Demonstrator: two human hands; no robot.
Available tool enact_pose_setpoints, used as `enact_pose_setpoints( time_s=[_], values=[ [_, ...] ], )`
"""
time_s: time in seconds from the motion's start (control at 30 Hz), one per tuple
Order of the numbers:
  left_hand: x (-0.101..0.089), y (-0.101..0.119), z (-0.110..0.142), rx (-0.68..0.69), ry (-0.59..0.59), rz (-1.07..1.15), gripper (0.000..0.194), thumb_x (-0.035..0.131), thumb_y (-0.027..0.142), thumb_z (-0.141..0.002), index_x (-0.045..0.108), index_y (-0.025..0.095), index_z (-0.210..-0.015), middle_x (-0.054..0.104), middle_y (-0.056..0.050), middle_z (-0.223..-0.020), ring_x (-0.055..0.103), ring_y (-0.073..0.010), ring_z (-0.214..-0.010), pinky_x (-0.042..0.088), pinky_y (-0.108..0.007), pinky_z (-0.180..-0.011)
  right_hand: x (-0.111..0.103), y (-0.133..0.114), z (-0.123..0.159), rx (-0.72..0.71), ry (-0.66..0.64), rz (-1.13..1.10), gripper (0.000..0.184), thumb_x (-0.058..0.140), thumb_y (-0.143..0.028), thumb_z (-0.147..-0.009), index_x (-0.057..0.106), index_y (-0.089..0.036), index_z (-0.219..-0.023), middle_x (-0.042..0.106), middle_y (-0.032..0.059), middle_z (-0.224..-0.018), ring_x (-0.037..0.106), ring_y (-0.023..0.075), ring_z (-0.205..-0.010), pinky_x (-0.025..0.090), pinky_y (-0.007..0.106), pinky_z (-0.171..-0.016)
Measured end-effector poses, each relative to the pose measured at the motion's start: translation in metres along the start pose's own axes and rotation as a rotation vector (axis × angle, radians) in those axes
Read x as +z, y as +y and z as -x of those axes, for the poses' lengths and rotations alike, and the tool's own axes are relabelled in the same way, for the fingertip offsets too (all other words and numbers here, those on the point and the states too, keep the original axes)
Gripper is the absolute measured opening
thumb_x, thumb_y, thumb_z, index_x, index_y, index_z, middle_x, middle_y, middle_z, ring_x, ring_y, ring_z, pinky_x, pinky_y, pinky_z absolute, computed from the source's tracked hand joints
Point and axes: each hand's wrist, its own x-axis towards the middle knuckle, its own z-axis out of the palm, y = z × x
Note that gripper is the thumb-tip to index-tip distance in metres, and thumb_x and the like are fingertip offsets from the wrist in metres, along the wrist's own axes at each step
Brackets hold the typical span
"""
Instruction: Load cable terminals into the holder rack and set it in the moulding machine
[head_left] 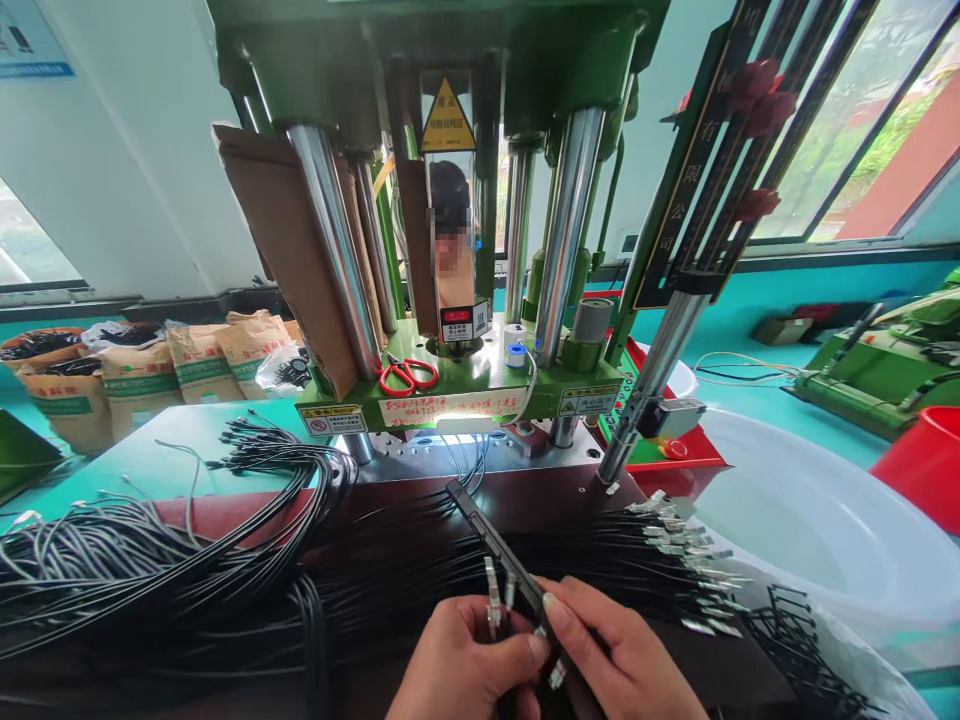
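My left hand (461, 665) is closed at the bottom centre, pinching a metal-tipped cable end (492, 592) that stands upright above its fingers. My right hand (619, 655) is closed too, thumb and fingers gripping a long black strip of moulded parts (491, 535) that slants up and left toward the green moulding machine (457, 385). Both hands hover over black cables (225, 590) spread across the bench. More cable ends with metal connectors (686, 545) fan out just right of my right hand.
Red-handled scissors (406, 375) and a tape roll (514, 355) lie on the machine's green plate. A white tub (840, 530) stands at right, a red bucket (926, 460) beyond it. Brown sacks (142, 375) line the left rear. Chrome columns (330, 240) rise ahead.
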Motion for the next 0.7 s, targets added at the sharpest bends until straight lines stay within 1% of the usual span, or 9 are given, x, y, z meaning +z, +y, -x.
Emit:
enact_pose_setpoints(
  time_s=[0.07, 0.13, 0.2, 0.27, 0.33, 0.43, 0.5, 0.63, 0.7],
  values=[
    [-0.002, 0.007, 0.005, 0.034, 0.033, 0.093, 0.043, 0.083, 0.045, -0.058, 0.061, 0.011, -0.070, 0.059, -0.001, -0.056, 0.052, -0.0083, -0.046, 0.044, -0.021, -0.048, -0.002, 0.002, 0.001, 0.114, -0.002, -0.141, 0.050, 0.043, -0.058, -0.091, 0.069, -0.018, -0.107, 0.058, 0.0027, -0.066, 0.058, 0.0155, -0.065, 0.047, 0.022, -0.056],
    [-0.006, 0.017, 0.012, 0.034, 0.100, 0.275, 0.044, 0.087, 0.039, -0.054, 0.062, 0.011, -0.078, 0.061, 0.000, -0.063, 0.055, -0.0085, -0.054, 0.048, -0.022, -0.055, -0.003, 0.004, 0.002, 0.241, -0.001, -0.264, 0.056, 0.045, -0.063, -0.088, 0.066, -0.016, -0.112, 0.049, -0.0023, -0.053, 0.045, 0.0097, -0.043, 0.035, 0.018, -0.039],
    [-0.009, 0.026, 0.019, -0.016, 0.146, 0.456, 0.049, 0.090, 0.030, -0.050, 0.061, 0.013, -0.085, 0.059, 0.003, -0.065, 0.055, -0.0073, -0.055, 0.049, -0.021, -0.056, -0.004, 0.005, 0.002, 0.306, 0.002, -0.326, 0.061, 0.047, -0.065, -0.086, 0.063, -0.015, -0.116, 0.042, -0.0061, -0.046, 0.032, 0.0061, -0.033, 0.024, 0.016, -0.032],
    [-0.011, 0.030, 0.022, -0.076, 0.125, 0.513, 0.051, 0.091, 0.024, -0.048, 0.059, 0.015, -0.087, 0.055, 0.006, -0.060, 0.051, -0.0045, -0.049, 0.043, -0.017, -0.047, -0.004, 0.004, 0.002, 0.302, 0.020, -0.352, 0.061, 0.049, -0.065, -0.085, 0.063, -0.013, -0.115, 0.042, -0.0061, -0.045, 0.032, 0.0055, -0.033, 0.023, 0.016, -0.031],
    [-0.010, 0.026, 0.020, -0.112, 0.045, 0.457, 0.049, 0.090, 0.029, -0.050, 0.055, 0.017, -0.082, 0.050, 0.008, -0.053, 0.042, -0.0025, -0.039, 0.031, -0.014, -0.037, -0.003, 0.002, 0.002, 0.290, 0.021, -0.365, 0.059, 0.051, -0.063, -0.085, 0.065, -0.013, -0.111, 0.046, -0.0044, -0.048, 0.033, 0.0050, -0.034, 0.024, 0.016, -0.032],
    [-0.009, 0.014, 0.011, -0.089, -0.024, 0.268, 0.050, 0.083, 0.051, -0.055, 0.048, 0.020, -0.075, 0.044, 0.010, -0.040, 0.028, -0.0030, -0.028, 0.018, -0.016, -0.029, -0.002, 0.000, 0.003, 0.291, 0.016, -0.371, 0.058, 0.051, -0.065, -0.084, 0.067, -0.014, -0.108, 0.051, -0.0018, -0.051, 0.034, 0.0049, -0.035, 0.024, 0.016, -0.032],
    [-0.008, 0.007, 0.006, -0.052, -0.013, 0.144, 0.052, 0.076, 0.060, -0.059, 0.046, 0.021, -0.073, 0.039, 0.011, -0.034, 0.025, -0.0038, -0.024, 0.016, -0.018, -0.028, -0.001, 0.000, 0.004, 0.294, 0.011, -0.354, 0.060, 0.051, -0.067, -0.083, 0.067, -0.015, -0.108, 0.050, -0.0016, -0.050, 0.035, 0.0058, -0.035, 0.024, 0.016, -0.032],
    [-0.007, 0.003, 0.003, 0.006, -0.003, 0.042, 0.053, 0.074, 0.063, -0.059, 0.048, 0.018, -0.072, 0.049, 0.008, -0.046, 0.033, -0.0019, -0.027, 0.017, -0.016, -0.029, -0.002, 0.000, 0.004, 0.265, 0.006, -0.297, 0.060, 0.049, -0.068, -0.084, 0.068, -0.016, -0.108, 0.051, -0.0013, -0.051, 0.038, 0.0068, -0.037, 0.028, 0.017, -0.033],
    [-0.007, 0.003, 0.003, 0.011, -0.012, 0.016, 0.055, 0.073, 0.064, -0.059, 0.048, 0.017, -0.071, 0.049, 0.007, -0.047, 0.034, -0.0012, -0.027, 0.017, -0.015, -0.030, -0.002, 0.000, 0.004, 0.239, 0.018, -0.265, 0.060, 0.048, -0.068, -0.084, 0.070, -0.017, -0.105, 0.053, -0.0001, -0.053, 0.041, 0.0079, -0.039, 0.032, 0.018, -0.036]
  ],
)
